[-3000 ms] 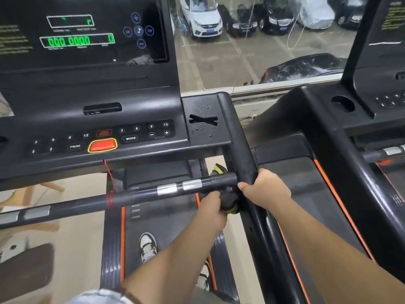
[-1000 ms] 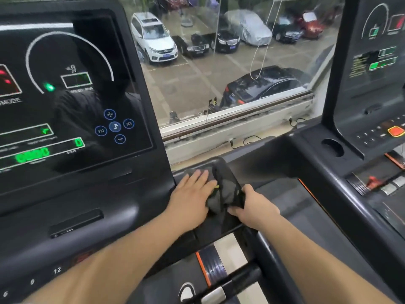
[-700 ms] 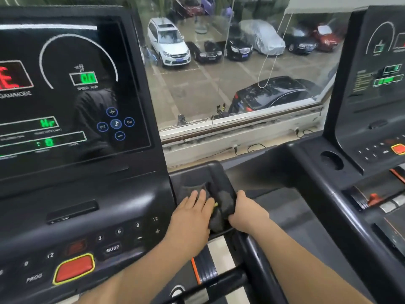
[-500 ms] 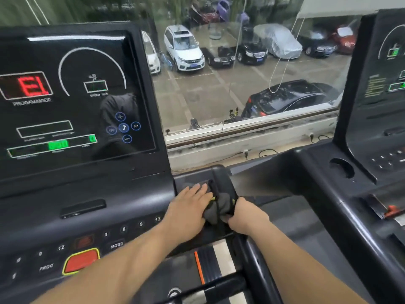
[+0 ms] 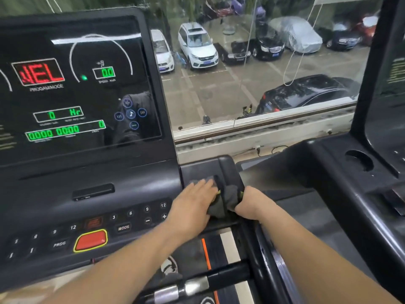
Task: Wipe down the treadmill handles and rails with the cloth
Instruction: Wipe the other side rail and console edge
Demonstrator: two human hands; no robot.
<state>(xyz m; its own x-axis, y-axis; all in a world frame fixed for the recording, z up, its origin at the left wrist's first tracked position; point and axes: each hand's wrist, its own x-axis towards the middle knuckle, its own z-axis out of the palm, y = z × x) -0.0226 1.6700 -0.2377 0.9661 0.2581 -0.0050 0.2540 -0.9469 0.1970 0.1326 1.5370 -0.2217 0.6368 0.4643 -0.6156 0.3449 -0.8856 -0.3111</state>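
Pressing flat with straight fingers, the left hand [image 5: 192, 205] pins the cloth [image 5: 226, 199] to the corner beside the console [image 5: 87, 183] — probably anchoring it — while the right hand [image 5: 252, 204] curls round cloth and rail [image 5: 229, 167] (wrapped for all-round wiping).

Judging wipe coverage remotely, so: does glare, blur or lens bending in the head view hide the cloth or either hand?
Head view: nothing is hidden. Wide-angle bending bows the glossy black console screen, which carries a white light streak and the person's reflection; the dark grey cloth reads low-contrast against the black handrail; left hand slightly soft, right hand sharp.
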